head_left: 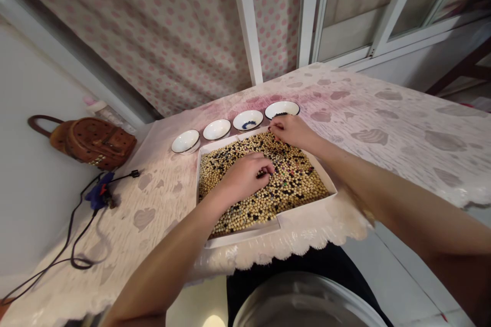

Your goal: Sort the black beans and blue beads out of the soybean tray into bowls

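Note:
A shallow white box (332, 187) is filled with small round beads (245, 214), mostly yellowish, with many black ones and a few coloured ones. My left hand (249, 173) is over the middle of the beads, its fingers curled in and closed; what lies inside them is hidden. At the box's far right edge, my right hand (291, 130) is pinched, fingertips close to the rim of the rightmost white bowl (282, 107), which holds dark beads. Beside it a second bowl (248, 116) has some blue beads at its bottom. Anything between my right fingertips is too small to name.
Two more white bowls, the third (217, 129) and the leftmost (185, 141), continue the row behind the box. On the left are a brown backpack (97, 140) and a black cable (72, 225) with a blue item. The tablecloth (368, 153) has a scalloped edge near my lap.

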